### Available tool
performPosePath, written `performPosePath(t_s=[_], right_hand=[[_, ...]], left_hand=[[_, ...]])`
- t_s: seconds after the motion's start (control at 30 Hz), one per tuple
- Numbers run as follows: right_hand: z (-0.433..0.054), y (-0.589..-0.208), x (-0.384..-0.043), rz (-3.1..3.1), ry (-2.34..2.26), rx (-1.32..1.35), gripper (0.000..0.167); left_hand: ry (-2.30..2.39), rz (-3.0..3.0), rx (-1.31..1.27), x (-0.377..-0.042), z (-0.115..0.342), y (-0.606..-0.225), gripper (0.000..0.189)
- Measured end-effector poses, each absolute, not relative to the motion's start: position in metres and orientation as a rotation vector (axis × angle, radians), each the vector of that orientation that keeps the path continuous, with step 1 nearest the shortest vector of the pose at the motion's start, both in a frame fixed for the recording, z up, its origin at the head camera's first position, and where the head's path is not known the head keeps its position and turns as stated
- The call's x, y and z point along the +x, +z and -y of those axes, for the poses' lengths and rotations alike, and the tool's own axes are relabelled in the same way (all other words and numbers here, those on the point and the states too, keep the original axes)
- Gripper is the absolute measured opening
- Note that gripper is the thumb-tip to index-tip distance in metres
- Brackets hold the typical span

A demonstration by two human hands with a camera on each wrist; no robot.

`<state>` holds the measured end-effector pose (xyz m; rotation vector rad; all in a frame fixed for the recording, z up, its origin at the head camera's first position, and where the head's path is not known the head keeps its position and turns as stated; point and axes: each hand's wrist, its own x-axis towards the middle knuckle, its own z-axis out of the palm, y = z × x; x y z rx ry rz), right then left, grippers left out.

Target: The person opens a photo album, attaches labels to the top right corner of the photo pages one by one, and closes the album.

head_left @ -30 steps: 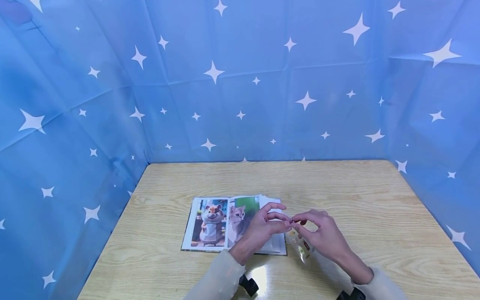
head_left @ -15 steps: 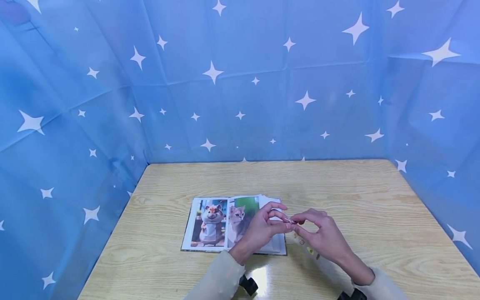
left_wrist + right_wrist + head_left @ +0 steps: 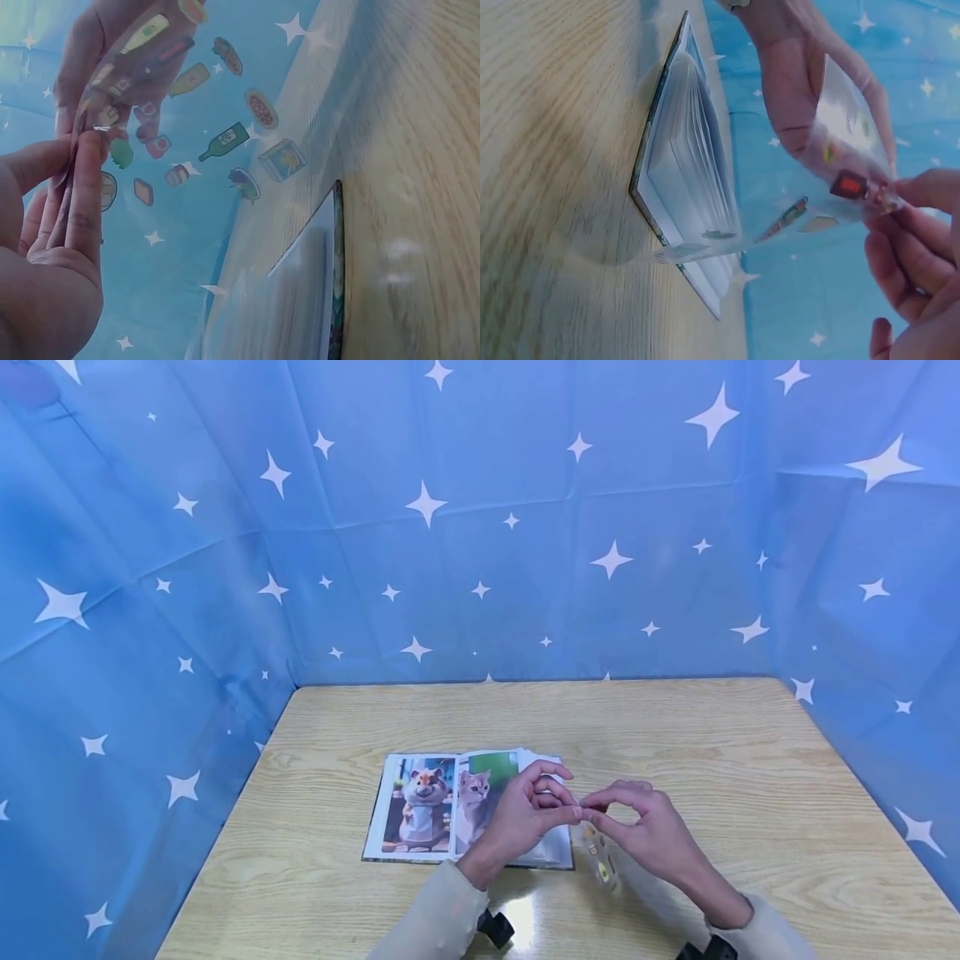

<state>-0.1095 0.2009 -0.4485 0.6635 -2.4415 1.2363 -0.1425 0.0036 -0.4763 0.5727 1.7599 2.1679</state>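
A clear sticker sheet [image 3: 225, 142] printed with small food pictures, such as a green bottle and a pizza, hangs bent between my hands above the table. My left hand [image 3: 517, 818] pinches its edge between thumb and fingers, just over the right side of an open photo album [image 3: 558, 847]. Fingertip to fingertip with it, my right hand [image 3: 652, 835] pinches the same sheet by thumb and forefinger. Below them, the loose part of the sheet droops towards the wood in the head view. From the right wrist, the sheet [image 3: 847, 135] looks curled, with glare across its upper part.
The album lies open on a wooden table [image 3: 712, 735], showing a hamster picture [image 3: 422, 810] and a kitten picture [image 3: 476, 793]. My left forearm and hand cover part of its right page. Behind the table hangs a blue star-patterned cloth [image 3: 510, 560].
Both hands stay nearly in place, with small shifts of the fingertips. The sheet between them has turned and flexed, its hanging part swinging slightly. The album has not moved.
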Motion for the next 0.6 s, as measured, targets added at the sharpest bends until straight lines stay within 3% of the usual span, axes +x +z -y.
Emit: performPosePath(t_s=[0.6], right_hand=[[-0.2066,-0.4535,-0.1138,2.314,1.279,0.805,0.031]], left_hand=[[2.144,-1.777,0.665,-0.1410,-0.0046,-0.4719,0.040]])
